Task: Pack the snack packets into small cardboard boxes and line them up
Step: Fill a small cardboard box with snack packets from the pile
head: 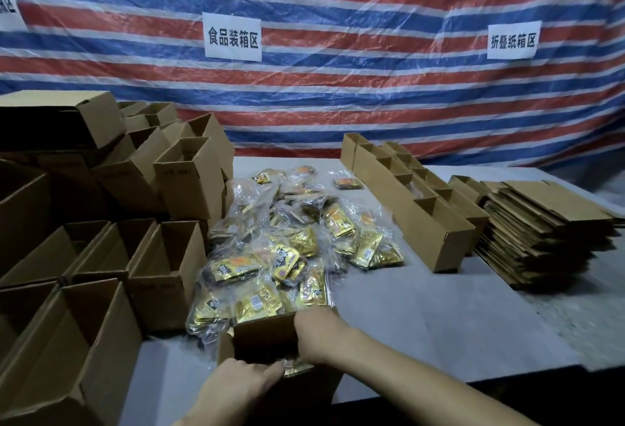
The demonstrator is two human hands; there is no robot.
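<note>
Grey counter (439,317), dim light, striped tarp (338,94) behind with two paper signs (232,36). Small cardboard box (267,334) at the near edge, open top, far flap standing up. Left hand (236,385) lies on the near rim of that box, fingers flat and reaching right, touching a gold packet (297,367) that sits at the box mouth. Right hand (321,334) is curled over the box's right side, thumb side toward the far flap; grip looks closed on the cardboard, though the fingertips are hidden inside and I cannot be sure. Just beyond the box, a loose heap of snack packets (291,249), gold and orange foil in clear plastic bags, spreads toward the counter's middle; one packet (348,183) lies apart at the far side. Left of the heap: a crowd of open empty boxes (162,256), some stacked higher at the back. Right of the heap: a double row of boxes (422,202) running away from the camera, touching end to end. Further right, a stack of flattened cartons (541,232) near the counter's edge.
</note>
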